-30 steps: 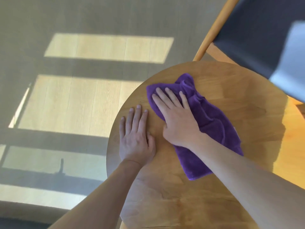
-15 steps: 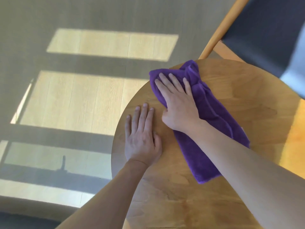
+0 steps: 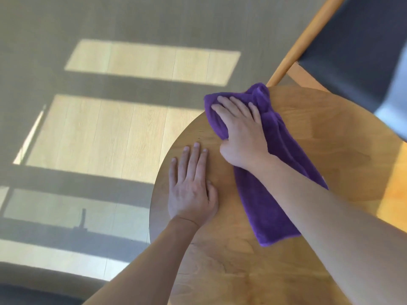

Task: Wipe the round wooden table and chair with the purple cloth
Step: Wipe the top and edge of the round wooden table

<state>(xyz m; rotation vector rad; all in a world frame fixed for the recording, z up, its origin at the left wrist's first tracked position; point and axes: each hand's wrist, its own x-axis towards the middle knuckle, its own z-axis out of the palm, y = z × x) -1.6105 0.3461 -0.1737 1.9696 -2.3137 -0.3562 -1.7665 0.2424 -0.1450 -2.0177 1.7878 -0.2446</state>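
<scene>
Cloth point(image 3: 271, 172) overhangs table point(image 3: 330, 139) rim (far-left), pressed by flat right hand point(image 3: 240, 137); left hand point(image 3: 191, 188) flat, nothing held

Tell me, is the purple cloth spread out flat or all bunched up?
Bunched up. The purple cloth lies in a long rumpled strip with folds and ridges on the table under the right hand.
</scene>
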